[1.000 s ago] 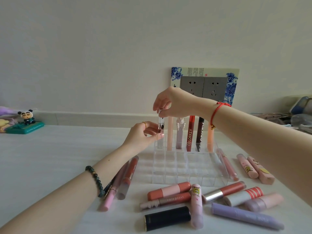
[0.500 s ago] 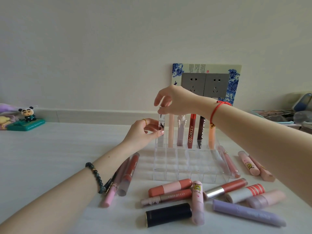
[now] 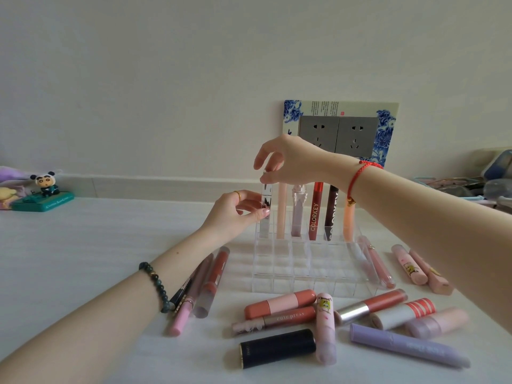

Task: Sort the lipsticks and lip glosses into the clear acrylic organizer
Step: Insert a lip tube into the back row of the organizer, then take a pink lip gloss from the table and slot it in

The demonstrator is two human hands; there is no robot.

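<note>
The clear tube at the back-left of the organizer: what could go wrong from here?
1. The clear tube, pinched by the right hand at its top and the left hand lower, stands close beside the peach tube; a tilt may knock it over.
2. The right wrist seems just above the red COLORKEY tube; pulling back low may topple it.
</note>
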